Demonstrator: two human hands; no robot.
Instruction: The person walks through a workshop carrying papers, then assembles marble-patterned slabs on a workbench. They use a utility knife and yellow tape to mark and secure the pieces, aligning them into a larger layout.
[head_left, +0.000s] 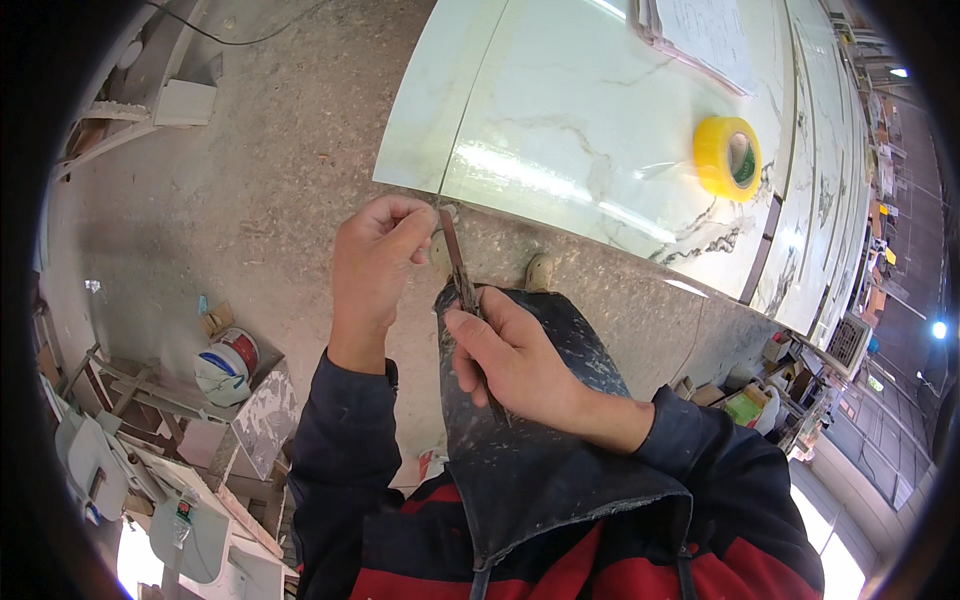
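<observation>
My right hand (517, 360) grips the dark, worn handle of a narrow knife-like tool (452, 244) in front of my apron. Its thin brown blade points up and away, toward the slab's near edge. Beside the tip is my left hand (379, 251), thumb and forefinger pinched together. Whether something thin sits between those fingers is too small to tell. Just past both hands lies a glossy white marble-patterned slab (540, 142), with a dark straight seam near its left end. A roll of yellow packing tape (716, 157) lies on the slab.
Papers (705, 37) with writing lie at the slab's far side. My dark stained apron (555, 442) hangs below my hands. A bucket (236, 356) and wooden frames stand at left on the concrete floor (285, 172). Boxes and clutter (750, 405) line the right side.
</observation>
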